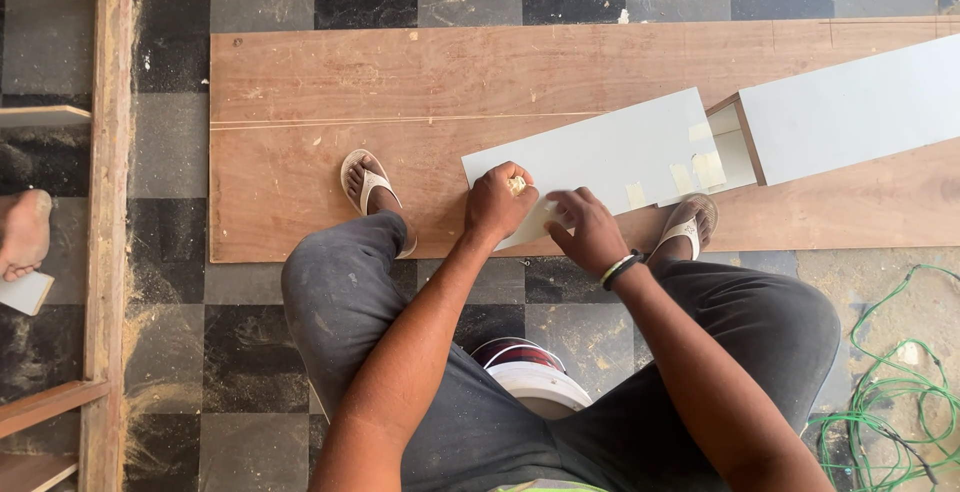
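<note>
My left hand [497, 202] is closed around a small pale yellowish wad [517, 185] and presses it on the near corner of a white laminated panel [610, 147]. My right hand [588, 230], with bands on the wrist, rests fingers on the same panel edge, just right of the left hand. The panel lies on a large brown plywood sheet [400, 102] on the floor. Small strips of pale tape [706, 170] sit on the panel's right end, where it meets a white box-like piece [850, 112]. My sandalled feet stand on the plywood's near edge.
A wooden frame [105, 202] stands at the left, with another person's bare foot [22, 232] beside it. A green cable [890, 392] is coiled on the floor at the right. A round white-and-red tin [530, 367] sits between my legs. The floor is black-and-grey checkered tile.
</note>
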